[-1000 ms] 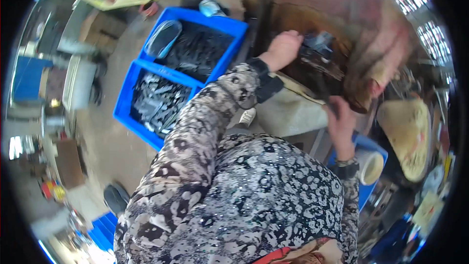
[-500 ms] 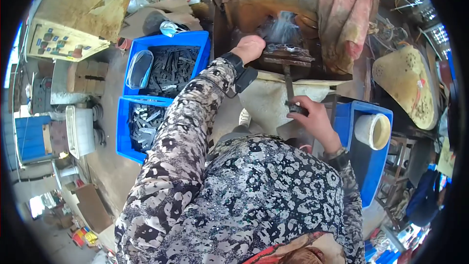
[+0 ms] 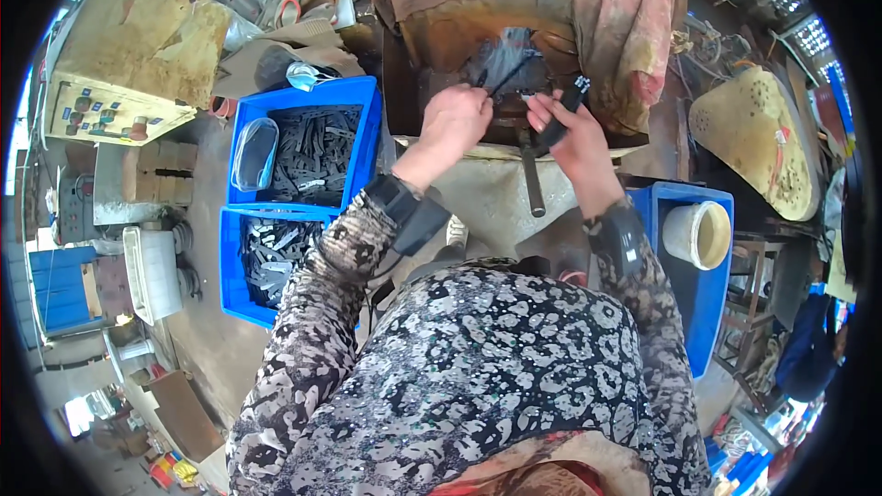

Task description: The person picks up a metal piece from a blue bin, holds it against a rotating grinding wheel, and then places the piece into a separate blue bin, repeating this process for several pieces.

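Observation:
My left hand (image 3: 457, 129) is closed at the near left of a water spray (image 3: 507, 53), its fingertips pinching a thin dark strip (image 3: 513, 78) that slants up toward the spray. Across from it, my right hand (image 3: 583, 149) is closed round a small bundle of black strips (image 3: 562, 116), whose pale ends point up and away. Between and below the hands, a metal bar handle (image 3: 532, 182) juts toward me with no hand on it. The clamp behind the handle is partly hidden by my fingers. Brown stained walls (image 3: 441, 23) surround the spray.
Two blue bins (image 3: 303, 199) of dark metal strips stand at left, one holding a clear plastic tub (image 3: 254, 154). At right, another blue bin (image 3: 684, 312) holds a white bucket (image 3: 680, 237). Reddish cloth (image 3: 634, 28) drapes over the spray area. A control box (image 3: 119, 115) stands far left.
My right hand has left the bar handle and moved up beside the spray with the black strips. My left hand has drawn back toward me. The handle now points more toward me.

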Demonstrator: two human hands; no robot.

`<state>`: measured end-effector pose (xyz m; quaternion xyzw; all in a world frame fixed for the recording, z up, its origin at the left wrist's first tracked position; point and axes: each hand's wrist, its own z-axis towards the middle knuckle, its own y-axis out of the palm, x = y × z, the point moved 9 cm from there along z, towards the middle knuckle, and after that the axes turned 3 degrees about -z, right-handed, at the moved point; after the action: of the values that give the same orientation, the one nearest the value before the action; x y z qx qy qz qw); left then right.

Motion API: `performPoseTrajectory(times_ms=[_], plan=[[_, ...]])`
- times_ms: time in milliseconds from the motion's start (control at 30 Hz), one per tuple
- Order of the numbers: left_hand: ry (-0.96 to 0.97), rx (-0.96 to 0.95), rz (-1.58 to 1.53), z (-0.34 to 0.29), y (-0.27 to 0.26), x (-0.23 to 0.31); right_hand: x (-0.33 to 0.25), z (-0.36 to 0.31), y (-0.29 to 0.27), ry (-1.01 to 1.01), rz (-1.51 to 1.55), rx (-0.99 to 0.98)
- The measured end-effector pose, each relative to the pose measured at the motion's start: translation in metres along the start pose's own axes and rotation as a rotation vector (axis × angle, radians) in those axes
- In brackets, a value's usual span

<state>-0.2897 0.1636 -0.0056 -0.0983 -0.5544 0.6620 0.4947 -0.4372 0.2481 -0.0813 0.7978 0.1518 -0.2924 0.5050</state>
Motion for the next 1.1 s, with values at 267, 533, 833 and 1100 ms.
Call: performPoseTrajectory(times_ms=[267, 533, 833, 1100], plan=[[0.105, 0.053, 0.088, -0.021, 0.001, 0.051, 0.016, 0.005, 0.026, -0.057, 0.016, 0.041], [-0.342, -0.141, -0.723, 0.002, 0.016, -0.068, -0.011, -0.06, 0.024, 0.022, -0.616, -0.096], [-0.065, -0.286, -0.449, 0.033, 0.104, -0.082, 0.003, -0.14, 0.045, -0.229, -1.412, -0.347], [0.087, -0.379, -0.388, 0.026, 0.12, -0.082, 0.009, -0.152, 0.051, -0.449, -1.666, -0.265]])
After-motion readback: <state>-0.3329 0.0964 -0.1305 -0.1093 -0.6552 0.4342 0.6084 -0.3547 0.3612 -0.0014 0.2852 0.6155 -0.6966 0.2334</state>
